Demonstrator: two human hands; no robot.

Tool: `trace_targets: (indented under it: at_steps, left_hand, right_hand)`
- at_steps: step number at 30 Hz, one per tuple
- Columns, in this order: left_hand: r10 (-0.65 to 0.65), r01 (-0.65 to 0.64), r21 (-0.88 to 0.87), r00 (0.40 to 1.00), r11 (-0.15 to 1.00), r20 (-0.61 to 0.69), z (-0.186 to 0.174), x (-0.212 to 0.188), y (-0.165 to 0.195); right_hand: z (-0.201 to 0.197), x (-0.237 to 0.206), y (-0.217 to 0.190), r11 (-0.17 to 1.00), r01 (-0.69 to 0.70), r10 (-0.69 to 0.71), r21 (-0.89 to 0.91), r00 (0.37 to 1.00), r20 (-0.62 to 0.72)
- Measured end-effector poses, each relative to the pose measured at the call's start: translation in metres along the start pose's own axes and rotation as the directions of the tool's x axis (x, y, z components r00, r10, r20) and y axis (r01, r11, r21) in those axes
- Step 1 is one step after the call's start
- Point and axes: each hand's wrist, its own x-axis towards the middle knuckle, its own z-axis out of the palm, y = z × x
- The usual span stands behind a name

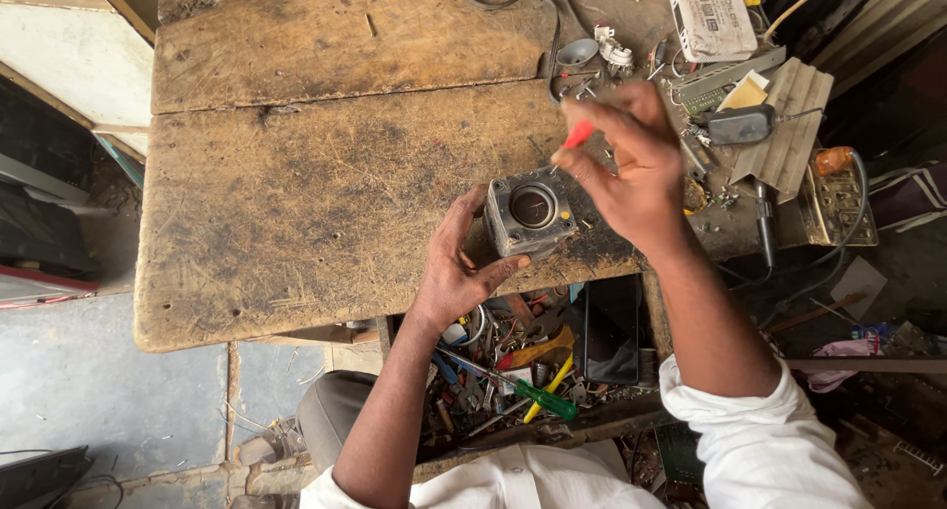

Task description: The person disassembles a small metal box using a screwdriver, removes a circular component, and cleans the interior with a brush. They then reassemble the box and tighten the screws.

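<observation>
Over the near edge of the worn wooden table, the left hand grips a small grey metal box with a round opening, while the right hand pinches a red-handled screwdriver whose tip touches the box's top corner.

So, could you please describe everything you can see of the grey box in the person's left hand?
The grey box is a small, worn, metal-looking block with a round dark opening ringed in its upper face and small holes near its corners. It is held tilted just above the wooden table. The left hand cradles its side, while the right hand brings a red-handled tool to its top edge.
</observation>
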Motion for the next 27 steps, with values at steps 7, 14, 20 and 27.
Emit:
trace_targets:
  at_steps: [7, 14, 20, 27]
  left_hand:
    - [-0.004, 0.004, 0.006, 1.000, 1.000, 0.003, 0.000, 0.000, 0.001]
    - [-0.040, 0.040, -0.031, 0.999, 0.999, 0.009, -0.001, -0.001, 0.003]
    - [-0.016, 0.016, -0.004, 1.000, 1.000, 0.007, -0.001, -0.002, 0.000]
    - [0.062, -0.063, -0.009, 0.998, 0.998, -0.031, -0.002, -0.003, -0.007]
  right_hand:
    - [0.003, 0.000, -0.002, 0.979, 0.114, -0.110, -0.170, 0.993, 0.031]
    - [0.003, -0.006, 0.001, 0.987, -0.093, 0.098, -0.129, 0.994, 0.037]
    - [0.006, -0.005, -0.026, 0.998, -0.065, 0.066, -0.014, 0.997, 0.046]
    - [0.033, -0.001, -0.040, 0.993, -0.089, 0.084, 0.080, 0.994, 0.070]
